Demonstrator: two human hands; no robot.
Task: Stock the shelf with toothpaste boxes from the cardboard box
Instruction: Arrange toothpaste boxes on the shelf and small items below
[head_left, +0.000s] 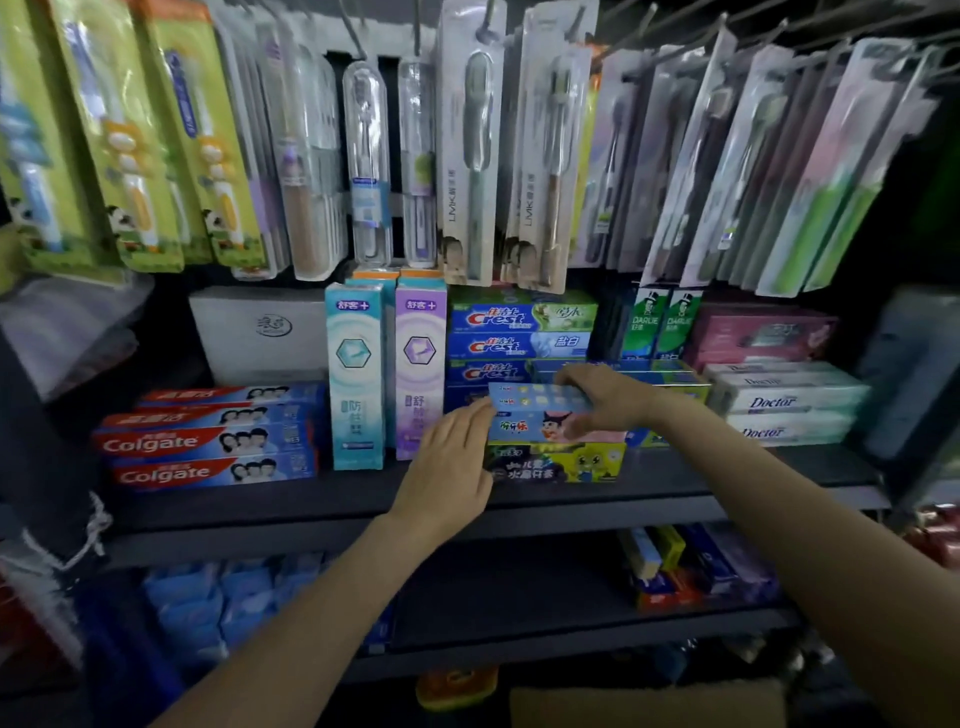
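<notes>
A light blue children's toothpaste box (535, 413) with a cartoon figure lies flat on a dark and yellow children's box (556, 464) at the front of the dark shelf (322, 493). My right hand (605, 397) grips the blue box from above at its right part, fingers curled over its top and front. My left hand (452, 462) presses the box's left end with straight fingers. The cardboard box (644, 706) shows as a brown edge at the bottom of the view.
Crest boxes (519, 332) are stacked right behind. Two tall boxes (387, 374) stand to the left, Colgate boxes (208, 441) further left, white Doctor boxes (784, 402) and green Darlie boxes (660, 322) to the right. Toothbrush packs (467, 145) hang above. A lower shelf (571, 639) holds more goods.
</notes>
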